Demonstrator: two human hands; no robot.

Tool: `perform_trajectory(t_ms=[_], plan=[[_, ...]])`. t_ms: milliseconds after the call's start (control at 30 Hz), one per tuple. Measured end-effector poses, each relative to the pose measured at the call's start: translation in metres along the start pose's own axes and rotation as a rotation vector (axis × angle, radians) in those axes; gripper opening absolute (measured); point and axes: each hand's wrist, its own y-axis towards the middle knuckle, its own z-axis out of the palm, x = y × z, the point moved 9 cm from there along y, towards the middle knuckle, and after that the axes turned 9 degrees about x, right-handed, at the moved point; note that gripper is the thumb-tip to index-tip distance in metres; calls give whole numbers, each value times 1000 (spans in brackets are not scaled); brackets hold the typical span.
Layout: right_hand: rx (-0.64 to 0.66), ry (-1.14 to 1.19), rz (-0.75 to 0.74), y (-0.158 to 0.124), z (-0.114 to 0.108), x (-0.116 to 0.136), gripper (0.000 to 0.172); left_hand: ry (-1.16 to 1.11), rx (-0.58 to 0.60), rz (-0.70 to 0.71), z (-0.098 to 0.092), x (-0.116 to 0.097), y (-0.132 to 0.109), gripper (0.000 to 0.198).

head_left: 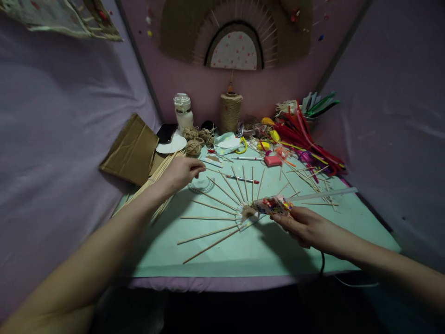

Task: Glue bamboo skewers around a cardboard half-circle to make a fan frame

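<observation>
A fan-like ring of thin wooden sticks (207, 218) spreads over the table from a small semicircular base (249, 212) of cardboard and white patterned material. My left hand (186, 171) is above the far left of this fan, its fingers pinched at the end of a thin stick (211, 170). My right hand (306, 225) is wrapped round a floral-patterned glue gun (273, 205). Its front end is over the base, and a long translucent glue stick (325, 193) sticks out behind. A dark cord (323, 263) hangs below this hand. A clear protractor (201, 185) lies under my left hand.
Long sticks (163, 174) and folded cardboard (130, 150) lie left. Behind stand a white bottle (183, 113) and a twine spool (231, 112). Yellow-handled scissors (242, 145), a red-capped pen (243, 179), red pipe cleaners (299, 132) and loose short sticks (313, 183) lie about.
</observation>
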Motion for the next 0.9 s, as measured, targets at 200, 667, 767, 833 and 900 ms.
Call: perform_trajectory(t_ms=[200,667,767,833,900], plan=[[25,-27,5,1,-4,0,42,463,45,249,13,-11,3,23],[102,99,185,6,-2,7,45,332,384,314,53,6,1,28],[138,123,206,14,2,7,46,282,376,266,54,7,4,20],[157,138,206,19,5,7,45,252,356,239,56,8,5,16],[178,143,208,23,8,7,44,228,352,241,61,6,4,14]])
